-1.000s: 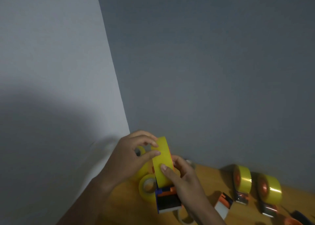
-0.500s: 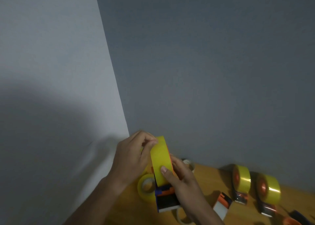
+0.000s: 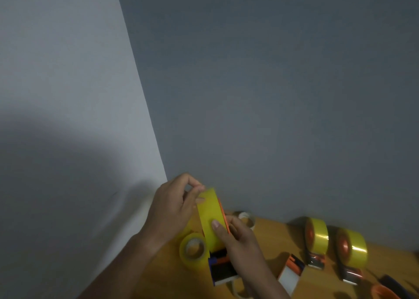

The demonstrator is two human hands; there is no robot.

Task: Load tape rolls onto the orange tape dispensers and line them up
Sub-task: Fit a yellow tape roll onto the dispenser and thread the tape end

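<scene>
A: What do you see on the far left?

B: A loose tape roll (image 3: 192,250) lies on the desk (image 3: 269,244). It is not on a dispenser yet. Your left hand (image 3: 174,205) is just above it. Its fingertips (image 3: 200,188) curl onto the top edge of the yellow roll (image 3: 209,217) you are loading.

A: And the next one over?

B: Your right hand (image 3: 238,242) grips the orange dispenser (image 3: 221,269), with the thumb pressed flat on the roll. The roll sits up on the dispenser, over the desk. So both hands hold something.

A: Is the job nearly done?

B: I think it is about half done. To the right, two loaded dispensers (image 3: 316,237) stand side by side by the wall. One more dispenser (image 3: 291,270) lies near them with no roll that I can see. A pale roll (image 3: 246,218) sits behind your right hand. You have the roll in hand to finish, then the spare ones, then the lining up.

A: What changed from a moment ago?

B: Not much. Your left fingers slid from the front face of the roll up to its top edge. The roll leans a bit more to the left now.
</scene>
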